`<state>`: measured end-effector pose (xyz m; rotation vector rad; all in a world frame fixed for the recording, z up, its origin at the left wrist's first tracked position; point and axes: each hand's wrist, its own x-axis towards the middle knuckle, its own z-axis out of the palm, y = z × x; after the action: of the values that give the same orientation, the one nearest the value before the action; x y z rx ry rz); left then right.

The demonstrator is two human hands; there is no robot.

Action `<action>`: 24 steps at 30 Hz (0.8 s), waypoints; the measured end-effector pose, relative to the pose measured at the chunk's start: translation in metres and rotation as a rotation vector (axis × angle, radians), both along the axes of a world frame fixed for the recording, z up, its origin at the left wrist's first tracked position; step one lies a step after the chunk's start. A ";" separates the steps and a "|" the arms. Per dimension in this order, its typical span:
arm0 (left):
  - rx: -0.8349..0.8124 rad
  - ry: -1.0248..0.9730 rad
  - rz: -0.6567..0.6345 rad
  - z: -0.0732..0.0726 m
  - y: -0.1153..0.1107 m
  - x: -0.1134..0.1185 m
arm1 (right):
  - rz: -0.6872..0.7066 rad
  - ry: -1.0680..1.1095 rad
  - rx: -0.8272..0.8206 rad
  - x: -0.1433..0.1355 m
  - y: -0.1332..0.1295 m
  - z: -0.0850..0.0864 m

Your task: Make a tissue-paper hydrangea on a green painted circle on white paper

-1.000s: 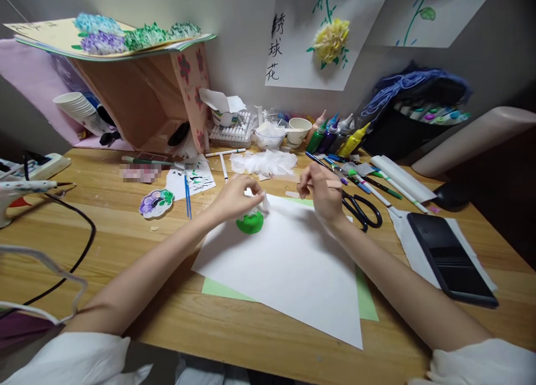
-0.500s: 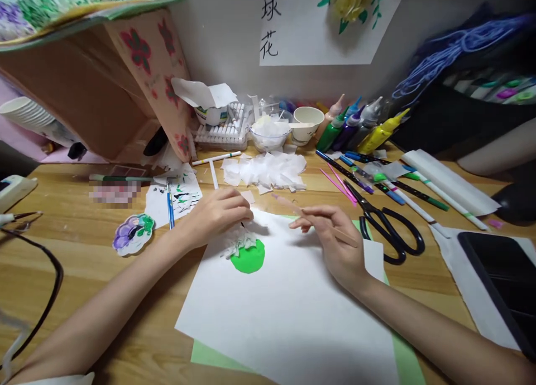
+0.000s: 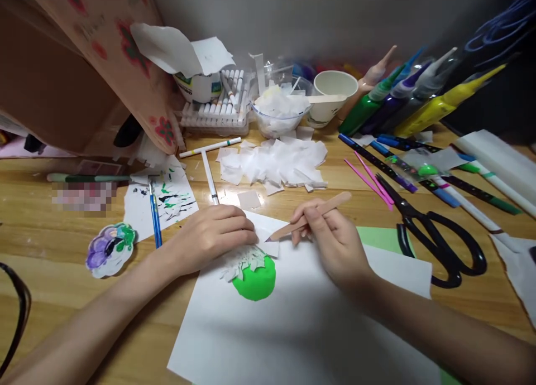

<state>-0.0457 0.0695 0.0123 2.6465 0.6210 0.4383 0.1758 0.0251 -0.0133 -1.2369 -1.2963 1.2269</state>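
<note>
My right hand (image 3: 330, 234) grips a flat wooden craft stick (image 3: 324, 207), its narrow tip pointing down and left. That tip is at a small white paper piece (image 3: 272, 249) by the fingertips of my left hand (image 3: 218, 234), which is closed with its fingers bent around the piece. Beneath both hands lies a white paper sheet (image 3: 301, 329). On the sheet is a round bright green patch (image 3: 254, 284), its upper left side covered with ruffled white paper bits (image 3: 243, 262). The fingertips of my left hand are partly hidden.
A pile of white paper squares (image 3: 274, 163) lies behind the hands. Black-handled scissors (image 3: 439, 245), markers and pink sticks (image 3: 372, 181) are on the right. A paint palette (image 3: 111, 250) and a blue brush (image 3: 154, 215) lie left. A bowl (image 3: 280, 114), paper cup (image 3: 335, 86) and paint bottles stand behind.
The view has dipped and come closer to the table. My right hand has turned the craft stick, bringing its tip to the paper piece at my left hand.
</note>
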 end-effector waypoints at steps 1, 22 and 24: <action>-0.025 -0.004 -0.006 -0.001 0.000 0.000 | 0.012 0.002 -0.016 0.000 0.000 -0.001; -0.318 -0.026 0.157 -0.004 0.001 -0.003 | 0.251 -0.124 0.430 0.001 -0.003 0.005; -0.313 -0.019 0.156 -0.004 0.000 -0.003 | 0.216 -0.112 0.466 0.000 -0.004 0.005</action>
<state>-0.0492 0.0698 0.0081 2.3054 0.8220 0.3748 0.1762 0.0214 -0.0079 -0.8534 -1.7164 0.9325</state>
